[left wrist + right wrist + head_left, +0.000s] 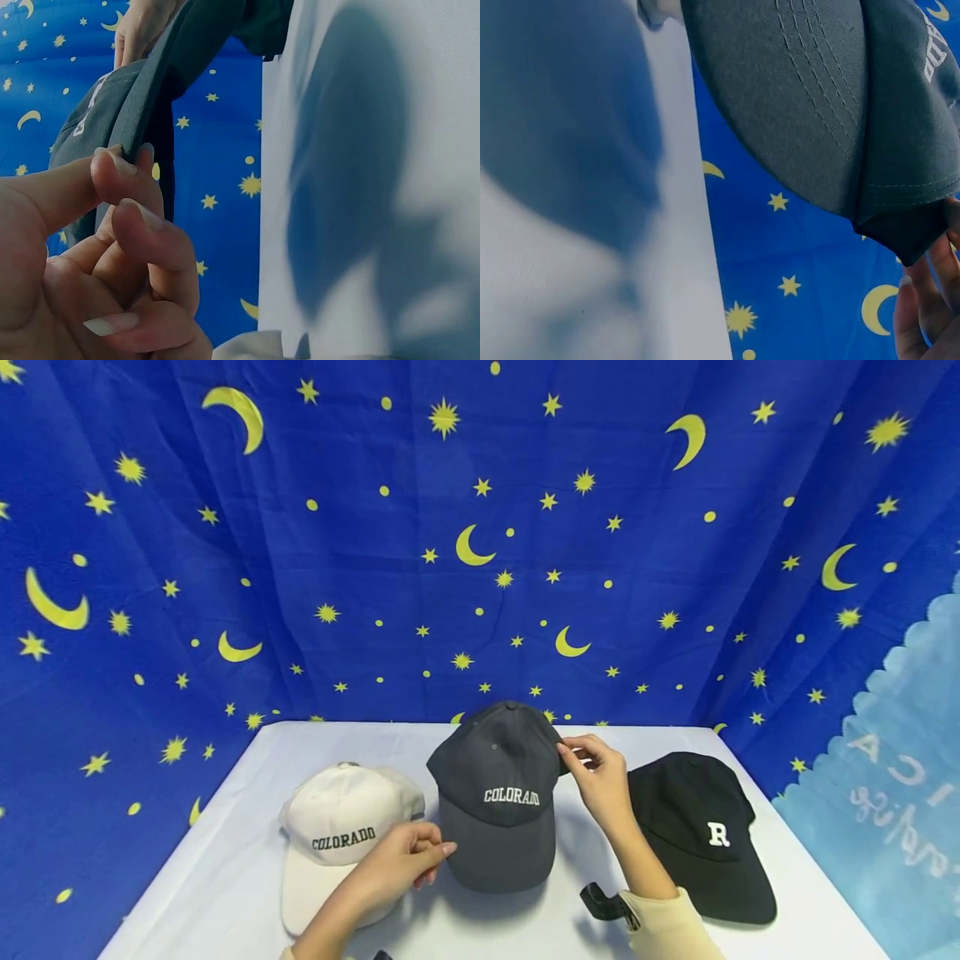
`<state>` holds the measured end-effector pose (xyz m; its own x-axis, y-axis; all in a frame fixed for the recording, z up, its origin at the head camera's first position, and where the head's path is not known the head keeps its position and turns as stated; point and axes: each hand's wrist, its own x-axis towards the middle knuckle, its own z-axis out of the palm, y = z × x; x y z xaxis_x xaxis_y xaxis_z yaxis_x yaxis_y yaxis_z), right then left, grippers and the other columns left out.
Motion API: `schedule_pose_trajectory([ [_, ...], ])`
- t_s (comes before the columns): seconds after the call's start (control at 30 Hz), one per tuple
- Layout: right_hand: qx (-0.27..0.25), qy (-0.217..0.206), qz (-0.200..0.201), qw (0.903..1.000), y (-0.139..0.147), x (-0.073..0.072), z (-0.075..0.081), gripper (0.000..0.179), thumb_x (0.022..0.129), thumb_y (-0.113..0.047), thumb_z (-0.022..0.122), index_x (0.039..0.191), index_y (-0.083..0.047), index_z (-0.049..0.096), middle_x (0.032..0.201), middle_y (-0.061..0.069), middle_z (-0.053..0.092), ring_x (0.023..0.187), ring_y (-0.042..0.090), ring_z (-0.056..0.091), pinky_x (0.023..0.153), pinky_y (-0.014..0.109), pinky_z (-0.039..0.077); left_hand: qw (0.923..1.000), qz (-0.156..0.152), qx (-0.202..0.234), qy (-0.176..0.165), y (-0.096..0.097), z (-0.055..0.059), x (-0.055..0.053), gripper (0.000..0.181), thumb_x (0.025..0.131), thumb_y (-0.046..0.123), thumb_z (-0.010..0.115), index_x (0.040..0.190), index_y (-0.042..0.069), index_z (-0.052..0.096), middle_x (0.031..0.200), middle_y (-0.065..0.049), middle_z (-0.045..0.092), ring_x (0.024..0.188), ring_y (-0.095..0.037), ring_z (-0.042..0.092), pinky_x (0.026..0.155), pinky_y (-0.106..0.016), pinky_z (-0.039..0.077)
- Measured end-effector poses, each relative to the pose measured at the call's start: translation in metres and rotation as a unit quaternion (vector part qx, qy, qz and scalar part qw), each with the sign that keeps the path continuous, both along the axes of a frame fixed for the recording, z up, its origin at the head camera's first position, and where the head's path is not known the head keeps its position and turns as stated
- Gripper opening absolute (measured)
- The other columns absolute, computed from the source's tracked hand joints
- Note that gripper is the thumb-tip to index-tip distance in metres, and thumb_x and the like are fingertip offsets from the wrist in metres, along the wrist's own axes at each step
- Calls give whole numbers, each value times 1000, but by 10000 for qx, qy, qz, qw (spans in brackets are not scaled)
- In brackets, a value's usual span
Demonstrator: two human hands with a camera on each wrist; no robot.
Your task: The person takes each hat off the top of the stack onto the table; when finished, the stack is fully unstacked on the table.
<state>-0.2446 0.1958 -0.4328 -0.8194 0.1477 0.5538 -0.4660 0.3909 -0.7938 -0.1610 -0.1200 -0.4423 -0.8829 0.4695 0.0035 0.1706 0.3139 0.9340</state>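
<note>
A dark grey baseball cap (pixel 495 768) with white COLORADO lettering is held up above the white table, its brim toward me. My left hand (pixel 408 856) pinches the left edge of the brim between thumb and fingers; the left wrist view shows the brim edge (pixel 146 97) at the fingertips. On the other side, my right hand (pixel 600 777) pinches the crown's lower rim. In the right wrist view that hand (pixel 934 292) is partly cut off by the frame edge, and the cap's stitched brim (pixel 780 97) fills the upper middle.
A cream baseball cap (pixel 348 810) with dark COLORADO lettering lies at left, partly behind my left forearm. A black baseball cap (pixel 690 810) with a white R lies at right. The white table (pixel 540 935) ends at a blue star-and-moon cloth (pixel 360 552).
</note>
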Motion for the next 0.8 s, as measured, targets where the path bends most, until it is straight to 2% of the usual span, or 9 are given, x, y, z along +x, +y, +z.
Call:
schedule_pose_trajectory([
  [0.17, -6, -33, -128, 9999, 10, -1, -5, 9, 92, -11, 78, 99, -5, 79, 94, 7, 74, 77, 9, 67, 64, 18, 51, 9998, -192, 2, 75, 10, 0, -6, 34, 103, 26, 63, 78, 4, 57, 58, 1, 54, 48, -7, 44, 47, -21, 35],
  [0.4, 35, -172, -243, 9996, 19, 0, -8, 8, 93, -10, 77, 98, -4, 78, 93, 8, 74, 77, 9, 67, 64, 17, 52, 9996, -262, -106, -1, 21, -3, -13, 36, 102, 27, 65, 74, 5, 57, 56, 1, 55, 47, -10, 44, 47, -21, 35],
  [0.63, 196, -234, -422, 9986, 30, 1, -13, 9, 93, -12, 77, 98, -5, 79, 94, 7, 75, 79, 7, 68, 66, 16, 52, 9991, -389, -154, 40, 30, -7, -20, 38, 102, 27, 65, 75, 1, 59, 56, 2, 55, 46, -9, 45, 46, -22, 33],
  [0.8, 266, -234, -474, 9982, 40, 3, -15, 9, 93, -12, 77, 98, -4, 79, 95, 8, 75, 79, 6, 68, 66, 16, 52, 9988, -446, -212, 15, 38, -12, -24, 37, 102, 29, 65, 73, 6, 59, 55, 2, 55, 45, -8, 44, 44, -22, 31],
])
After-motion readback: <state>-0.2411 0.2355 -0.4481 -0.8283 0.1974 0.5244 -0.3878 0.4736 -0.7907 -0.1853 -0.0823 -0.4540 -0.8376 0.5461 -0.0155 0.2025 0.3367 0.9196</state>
